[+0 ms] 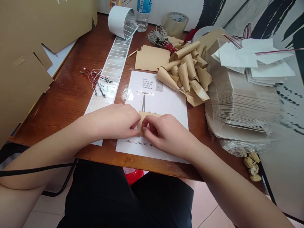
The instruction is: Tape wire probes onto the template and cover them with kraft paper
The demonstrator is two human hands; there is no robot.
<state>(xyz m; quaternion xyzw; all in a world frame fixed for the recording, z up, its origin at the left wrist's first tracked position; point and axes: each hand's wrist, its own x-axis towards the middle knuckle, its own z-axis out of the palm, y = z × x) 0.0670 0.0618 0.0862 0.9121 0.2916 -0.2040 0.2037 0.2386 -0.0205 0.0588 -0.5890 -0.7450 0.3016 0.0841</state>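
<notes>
A small tan paper piece (152,114) lies on a printed white sheet (175,104) near the table's front edge. My left hand (118,122) is at the left side of the tan piece, its fingers curled and its fingertips at the lower left corner. On the other side, my right hand (161,129) rests over the piece, thumb and fingers bent towards each other above its surface. Whatever lies between the fingertips of either hand is too small or hidden to make out. The sheet carries printed text and a line drawing.
Left of the sheet, thin wires (96,80) lie on a label strip (114,69). Behind are flat brown paper (152,58), rolled brown paper pieces (187,66), a wire bundle (159,38), tape (176,23) and a bottle (143,15). Stacked bags (244,104) stand right; cardboard (47,28) left.
</notes>
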